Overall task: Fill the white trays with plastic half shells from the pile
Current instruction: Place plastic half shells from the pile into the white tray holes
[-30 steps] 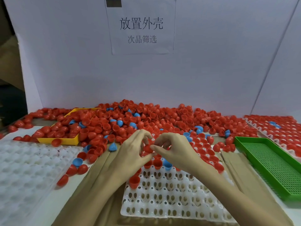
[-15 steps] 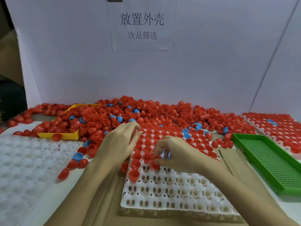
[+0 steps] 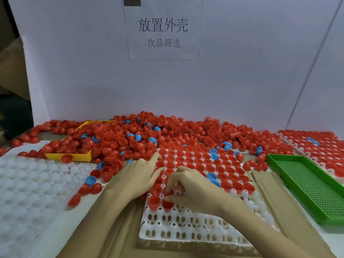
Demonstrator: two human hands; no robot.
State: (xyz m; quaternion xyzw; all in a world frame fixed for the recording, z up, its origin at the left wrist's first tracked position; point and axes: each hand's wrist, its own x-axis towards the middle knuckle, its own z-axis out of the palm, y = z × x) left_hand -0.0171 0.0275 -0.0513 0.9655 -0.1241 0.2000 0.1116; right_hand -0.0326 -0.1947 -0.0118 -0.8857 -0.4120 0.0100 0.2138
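A white tray (image 3: 195, 228) with round pockets lies in front of me; its far rows hold red and a few blue half shells, its near rows are bare. Behind it spreads the pile of red and blue half shells (image 3: 167, 133). My right hand (image 3: 193, 187) hovers over the tray's left middle, fingers curled, pinching a red half shell (image 3: 167, 203) at a pocket beside another red shell (image 3: 154, 202). My left hand (image 3: 137, 174) lies flat on the tray's left edge, fingers stretched toward the filled rows, holding nothing that I can see.
A stack of white trays (image 3: 28, 192) sits at the left, a yellow tray (image 3: 74, 156) heaped with shells behind it. A green mesh tray (image 3: 309, 187) lies at the right, with a filled white tray (image 3: 320, 146) beyond. A white board with a paper sign (image 3: 163, 28) closes the back.
Both hands came down from the pile's edge onto the tray. My right hand moved nearer and lower to a pocket with a red shell; my left hand flattened out at the tray's left side.
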